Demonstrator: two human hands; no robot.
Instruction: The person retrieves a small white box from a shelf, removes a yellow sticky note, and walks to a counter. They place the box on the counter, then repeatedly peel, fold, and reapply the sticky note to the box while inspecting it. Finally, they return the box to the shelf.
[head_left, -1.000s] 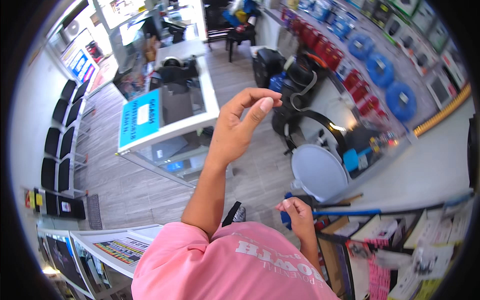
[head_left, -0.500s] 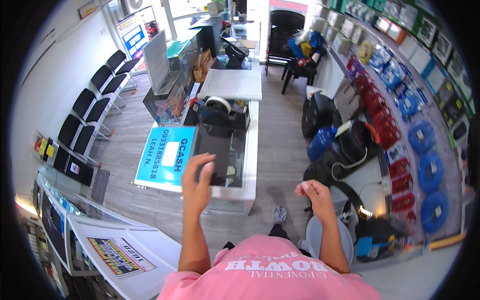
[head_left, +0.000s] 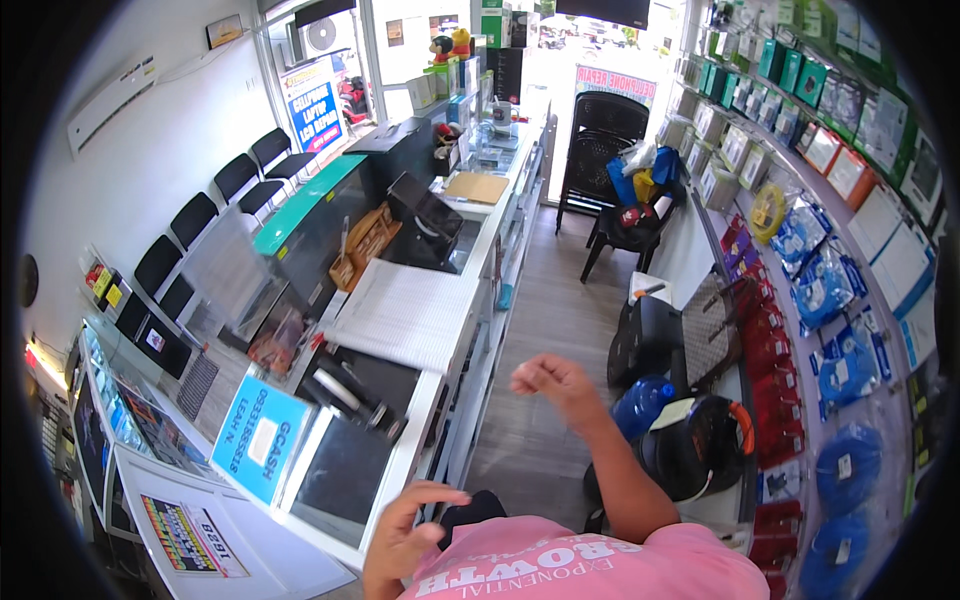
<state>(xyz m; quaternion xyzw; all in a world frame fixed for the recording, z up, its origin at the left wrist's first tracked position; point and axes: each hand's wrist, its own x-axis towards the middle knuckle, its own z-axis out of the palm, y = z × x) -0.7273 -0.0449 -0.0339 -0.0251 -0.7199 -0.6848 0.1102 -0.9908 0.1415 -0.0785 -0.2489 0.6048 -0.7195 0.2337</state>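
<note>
My left hand (head_left: 412,528) hangs low in front of my pink shirt (head_left: 560,565), beside the near end of the glass-topped counter (head_left: 345,465). Its thumb and fingers are apart, with nothing between them. My right hand (head_left: 556,384) reaches forward over the aisle, its fingers curled closed and no object showing in them. Neither hand touches anything. On the counter, nearest my left hand, are a light-blue sign (head_left: 262,437) and a black device (head_left: 350,395). A white ridged sheet (head_left: 405,312) lies farther along the top.
To the right, wall racks hold red packets (head_left: 780,430) and blue coiled cables (head_left: 850,465). Below them stand a black-and-orange vacuum-like machine (head_left: 700,445) and a blue water bottle (head_left: 640,405). Stacked black chairs (head_left: 612,225) stand ahead by the bright doorway. A grey wood-look floor (head_left: 545,300) runs along the aisle.
The view has shifted forward and turned, with the counter now slanting to my left. My right hand has swung forward and inward; my left hand has dropped back toward my body.
</note>
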